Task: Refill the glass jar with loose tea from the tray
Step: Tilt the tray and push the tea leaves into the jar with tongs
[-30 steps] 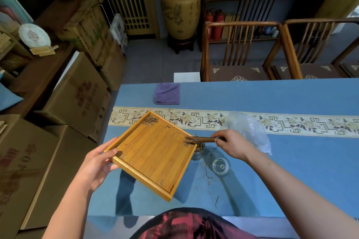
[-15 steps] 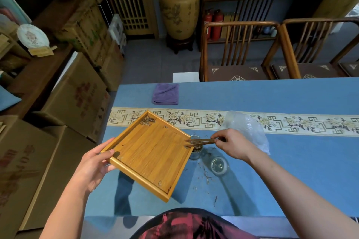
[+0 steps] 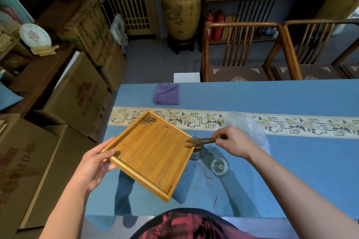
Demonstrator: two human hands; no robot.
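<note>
My left hand (image 3: 95, 165) grips the near-left corner of a square bamboo tray (image 3: 153, 153), held tilted above the blue table. A small clump of loose tea (image 3: 148, 120) lies in the tray's far corner; a few strands lie near its lower edge. My right hand (image 3: 235, 142) holds wooden tongs (image 3: 202, 141), tips at the tray's right corner, over the small glass jar (image 3: 196, 151). The jar is partly hidden behind the tray and holds dark tea. Its glass lid (image 3: 220, 166) lies on the cloth to the right.
Spilled tea strands (image 3: 206, 178) lie on the blue tablecloth (image 3: 291, 180) near the lid. A crumpled clear plastic bag (image 3: 250, 128) sits behind my right hand. A folded purple cloth (image 3: 166, 94) is at the far edge. Cardboard boxes (image 3: 77, 95) stand left; wooden chairs (image 3: 242, 52) stand beyond.
The tray has shifted slightly left and up with my left hand. The tongs stay at the tray's right corner over the jar, their tips now a little apart.
</note>
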